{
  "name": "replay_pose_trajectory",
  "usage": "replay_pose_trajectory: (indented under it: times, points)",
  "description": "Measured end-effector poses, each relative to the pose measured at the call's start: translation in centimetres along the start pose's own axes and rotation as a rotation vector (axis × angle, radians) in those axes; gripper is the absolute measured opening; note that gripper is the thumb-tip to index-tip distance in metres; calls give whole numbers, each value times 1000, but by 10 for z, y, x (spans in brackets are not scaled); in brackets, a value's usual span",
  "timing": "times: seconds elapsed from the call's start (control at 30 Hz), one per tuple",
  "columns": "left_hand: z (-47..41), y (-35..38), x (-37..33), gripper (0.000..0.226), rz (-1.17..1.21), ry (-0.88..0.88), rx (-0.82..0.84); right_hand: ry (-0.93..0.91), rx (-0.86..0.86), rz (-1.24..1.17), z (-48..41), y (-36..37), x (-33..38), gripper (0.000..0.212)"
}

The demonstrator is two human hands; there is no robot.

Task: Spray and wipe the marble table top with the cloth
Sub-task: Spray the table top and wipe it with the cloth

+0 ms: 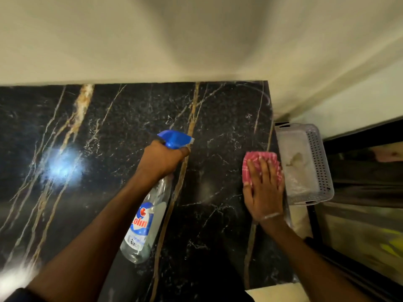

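The black marble table top (109, 171), veined in gold and white, spreads wide to the left of both sets of fingers and ends just right of the right-hand fingertips, where its edge meets a pale perforated plastic basket (320, 162).

The clear plastic spray bottle with a blue trigger head (148, 223) hangs above the stone. Its long axis runs from its base near the person up and away to the nozzle, which aims beyond the knuckles toward the far wall and slightly right. The left hand (162, 159) grips the bottle's neck, its fingers curled round below the trigger head.

The right hand (263, 188) lies flat, fingers straight and slightly spread, pressing the folded pink-and-white checked cloth (259, 156) onto the marble. The cloth sits under the fingertips and reaches a little past them, close to the table's right edge and just beside the basket.

By my judgement, the coming stroke turns on this: nearly all the bare stone lies left of the cloth-bearing fingers, so the wipe must travel leftward, across the patch ahead of the nozzle. The right hand is nearer that edge; the left is nearer the middle.
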State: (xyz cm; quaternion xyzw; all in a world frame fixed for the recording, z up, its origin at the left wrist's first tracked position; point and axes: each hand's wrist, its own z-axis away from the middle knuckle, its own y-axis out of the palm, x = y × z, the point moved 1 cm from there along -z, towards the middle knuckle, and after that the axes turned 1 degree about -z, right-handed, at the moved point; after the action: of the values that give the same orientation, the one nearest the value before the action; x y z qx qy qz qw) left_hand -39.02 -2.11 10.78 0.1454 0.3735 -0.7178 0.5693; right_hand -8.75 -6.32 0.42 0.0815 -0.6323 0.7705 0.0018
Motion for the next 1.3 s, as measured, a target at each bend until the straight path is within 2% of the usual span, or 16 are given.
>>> replay_pose_trajectory:
  times: [0.07, 0.17, 0.37, 0.53, 0.7, 0.77, 0.9, 1.13, 1.3]
  points:
    - [0, 4, -1, 41, -4, 3, 0, -12, 29, 21, 26, 6, -7, 67]
    - [0, 7, 2, 45, 17, -27, 0, -53, 31, 1, 15, 5, -11, 67]
    - [4, 8, 14, 42, 29, -45, -11, -28, 3, -9, -108, -17, -5, 67]
    - [10, 0, 16, 42, 62, -99, -42, 29, 54, -29, -222, -37, 25, 65]
    - [16, -8, 18, 37, 10, -77, -105, 5, 56, -45, -264, -45, 25, 64]
    - [19, -8, 19, 38, -9, -68, -92, -29, 53, -15, -256, -44, 18, 65]
    - [23, 0, 12, 18, -33, -44, -36, -28, 44, -8, -201, -35, -7, 67]
    - [37, 48, -15, 19, -115, 46, 60, -71, 53, -21, -43, -11, -39, 70]
    - [50, 82, -19, 42, -153, 72, 95, -109, 37, -42, 80, 4, -51, 72]
